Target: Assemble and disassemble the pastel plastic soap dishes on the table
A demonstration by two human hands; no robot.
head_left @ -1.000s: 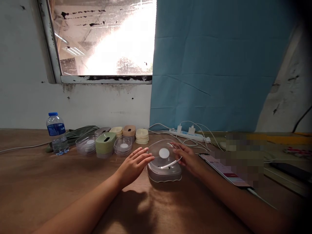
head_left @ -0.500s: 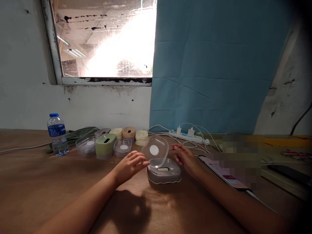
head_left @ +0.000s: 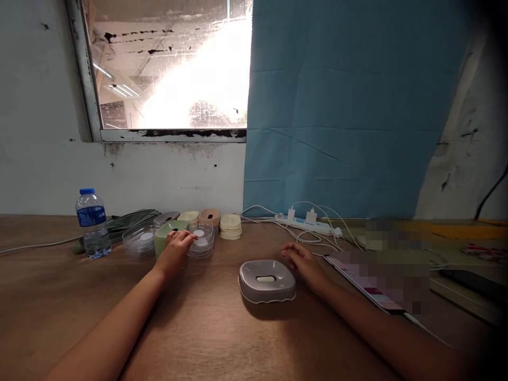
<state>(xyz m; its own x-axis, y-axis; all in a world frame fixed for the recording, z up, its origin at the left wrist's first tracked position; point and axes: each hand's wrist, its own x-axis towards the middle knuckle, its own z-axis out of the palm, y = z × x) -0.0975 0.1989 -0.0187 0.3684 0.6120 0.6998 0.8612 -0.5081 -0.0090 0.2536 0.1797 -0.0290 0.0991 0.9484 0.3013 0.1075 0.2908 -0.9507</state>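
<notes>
My left hand [head_left: 177, 251] reaches over the front of a green box [head_left: 163, 230]. Its fingers pinch the left edge of a clear plastic lid [head_left: 204, 230] with a white round spot, which lies over a stack of similar clear lids [head_left: 201, 250]. A grey oval-slotted box [head_left: 266, 288] with a pale piece in its slot rests on the table. Just right of that box, my right hand [head_left: 302, 263] hovers with loosely bent fingers apart and nothing in them.
Left of the green box lie more clear lids [head_left: 138, 243]. Behind stand a peach box [head_left: 209, 218] and stacked cream pieces [head_left: 230, 226]. A water bottle [head_left: 93, 225] is at far left. Right are a power strip [head_left: 305, 223] with cables and a tablet [head_left: 365, 280].
My left hand has carried the clear lid from above the grey box leftward to the clear stack. My right hand has stayed nearly in place beside the grey box.
</notes>
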